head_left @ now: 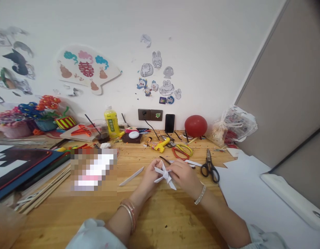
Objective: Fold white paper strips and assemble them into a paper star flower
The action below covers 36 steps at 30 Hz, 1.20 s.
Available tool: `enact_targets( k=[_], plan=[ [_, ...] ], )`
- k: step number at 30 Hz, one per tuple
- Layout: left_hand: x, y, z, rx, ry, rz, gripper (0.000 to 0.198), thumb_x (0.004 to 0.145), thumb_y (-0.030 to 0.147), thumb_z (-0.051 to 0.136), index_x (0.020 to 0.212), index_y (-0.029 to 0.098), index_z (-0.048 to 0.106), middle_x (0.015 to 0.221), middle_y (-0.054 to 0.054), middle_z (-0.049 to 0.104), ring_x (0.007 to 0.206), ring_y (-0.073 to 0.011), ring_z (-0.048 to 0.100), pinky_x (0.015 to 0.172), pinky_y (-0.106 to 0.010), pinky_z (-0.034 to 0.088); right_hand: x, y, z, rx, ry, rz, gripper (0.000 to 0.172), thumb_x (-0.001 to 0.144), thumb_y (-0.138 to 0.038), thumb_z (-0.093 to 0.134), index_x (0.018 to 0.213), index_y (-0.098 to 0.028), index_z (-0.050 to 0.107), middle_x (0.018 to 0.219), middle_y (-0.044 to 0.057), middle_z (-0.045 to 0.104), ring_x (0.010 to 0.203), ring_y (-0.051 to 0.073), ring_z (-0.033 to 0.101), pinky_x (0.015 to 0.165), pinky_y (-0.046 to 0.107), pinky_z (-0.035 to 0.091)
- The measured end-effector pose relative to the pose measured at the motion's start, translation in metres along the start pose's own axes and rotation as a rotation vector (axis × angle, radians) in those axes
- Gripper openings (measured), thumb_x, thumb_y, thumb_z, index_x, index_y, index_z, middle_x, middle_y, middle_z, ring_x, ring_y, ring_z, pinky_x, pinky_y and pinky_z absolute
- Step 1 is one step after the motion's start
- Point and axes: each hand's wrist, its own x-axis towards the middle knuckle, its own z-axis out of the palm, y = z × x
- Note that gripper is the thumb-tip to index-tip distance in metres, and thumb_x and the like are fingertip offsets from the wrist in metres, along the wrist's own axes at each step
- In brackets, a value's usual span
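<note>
A folded white paper star [165, 175], with several pointed strips sticking out, is held between both hands over the wooden table. My left hand [151, 173] grips it from the left, fingers curled behind the strips. From the right, my right hand [182, 173] pinches the star near its middle; those fingertips are partly hidden. A loose white paper strip [131, 176] lies on the table left of my left hand. Beyond my right hand another white strip [192, 162] rests on the wood. Black-handled scissors [209, 167] lie to the right of my right hand.
Behind the hands are a yellow glue gun [161, 145], scissors with red and yellow handles [183, 152], a phone [170, 123] and a red balloon [195, 126]. White paper sheets [245, 193] cover the right side. Wooden sticks [49, 186], a drink bottle [111, 121] and a cup [101, 133] stand or lie left.
</note>
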Motion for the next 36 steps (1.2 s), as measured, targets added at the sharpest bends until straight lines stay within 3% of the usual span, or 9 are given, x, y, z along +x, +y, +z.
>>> enact_targets(
  k=[5,12,16,19,22,26,29,31,36],
  plan=[
    [0.000,0.000,0.001,-0.006,0.023,0.019,0.040,0.059,0.047,0.069,0.068,0.018,0.044,0.051,0.010,0.040,0.042,-0.0044,0.034,0.043,-0.017,0.028,0.002,-0.002,-0.003,0.008,-0.027,-0.059,0.026,0.091,-0.022,0.037,0.083,-0.015,0.061,0.075,0.008,0.062,0.072,0.018,0.051,0.068,0.031,0.042],
    [-0.001,0.006,0.000,0.026,0.124,0.092,0.038,0.061,0.048,0.067,0.066,0.017,0.046,0.051,0.008,0.046,0.043,-0.0051,0.041,0.044,-0.016,0.032,0.002,-0.008,-0.010,0.143,-0.096,0.142,0.022,0.085,-0.031,0.050,0.099,-0.018,0.060,0.089,0.007,0.064,0.085,0.019,0.054,0.076,0.034,0.044],
    [-0.002,0.007,-0.002,-0.004,0.167,0.103,0.033,0.064,0.045,0.065,0.073,0.019,0.046,0.053,0.008,0.049,0.044,-0.0062,0.045,0.044,-0.016,0.034,0.001,-0.009,-0.006,0.102,-0.068,0.233,0.036,0.077,-0.030,0.061,0.111,-0.019,0.054,0.101,0.008,0.061,0.094,0.022,0.053,0.083,0.038,0.043],
    [-0.002,0.008,-0.005,-0.109,0.116,0.031,0.030,0.063,0.036,0.067,0.076,0.020,0.046,0.058,0.007,0.054,0.050,-0.0087,0.051,0.050,-0.020,0.042,0.000,-0.002,-0.002,0.097,-0.015,0.377,0.032,0.078,-0.023,0.058,0.109,-0.018,0.055,0.101,0.009,0.062,0.094,0.022,0.055,0.082,0.038,0.044],
    [0.000,0.011,-0.011,-0.102,0.037,-0.052,0.027,0.066,0.041,0.062,0.069,0.018,0.048,0.063,0.001,0.059,0.061,-0.0144,0.058,0.060,-0.029,0.048,-0.002,0.008,0.000,0.142,-0.043,0.427,0.024,0.077,-0.019,0.057,0.101,-0.018,0.060,0.096,0.008,0.065,0.089,0.021,0.057,0.079,0.036,0.045],
    [-0.002,0.024,-0.019,0.347,-0.050,-0.030,0.034,0.071,0.049,0.054,0.067,0.015,0.059,0.067,-0.003,0.063,0.065,-0.0175,0.059,0.063,-0.029,0.047,-0.007,0.016,0.000,0.183,-0.151,0.377,0.025,0.076,-0.016,0.058,0.101,-0.018,0.061,0.098,0.008,0.066,0.092,0.021,0.058,0.081,0.035,0.044],
    [-0.007,0.034,-0.023,0.801,-0.304,0.153,0.028,0.066,0.038,0.066,0.085,0.018,0.067,0.091,-0.006,0.068,0.086,-0.0210,0.058,0.079,-0.029,0.043,-0.013,0.019,0.003,0.197,-0.206,0.366,0.027,0.076,-0.013,0.057,0.103,-0.019,0.061,0.099,0.008,0.066,0.092,0.021,0.058,0.082,0.035,0.044],
    [-0.009,0.037,-0.024,0.952,-0.408,0.242,0.038,0.063,0.032,0.069,0.100,0.022,0.064,0.104,-0.004,0.065,0.095,-0.0213,0.055,0.086,-0.029,0.039,-0.017,0.022,0.005,0.222,-0.227,0.348,0.029,0.077,-0.011,0.056,0.104,-0.020,0.060,0.099,0.006,0.066,0.092,0.020,0.058,0.082,0.034,0.044],
    [-0.007,0.026,-0.026,1.148,-0.453,0.257,0.026,0.069,0.032,0.063,0.092,0.020,0.065,0.087,-0.003,0.066,0.077,-0.0172,0.057,0.069,-0.024,0.041,-0.025,0.026,0.015,0.277,-0.227,0.354,0.029,0.077,-0.013,0.057,0.104,-0.023,0.060,0.100,0.005,0.065,0.093,0.020,0.058,0.082,0.034,0.044]
  ],
)
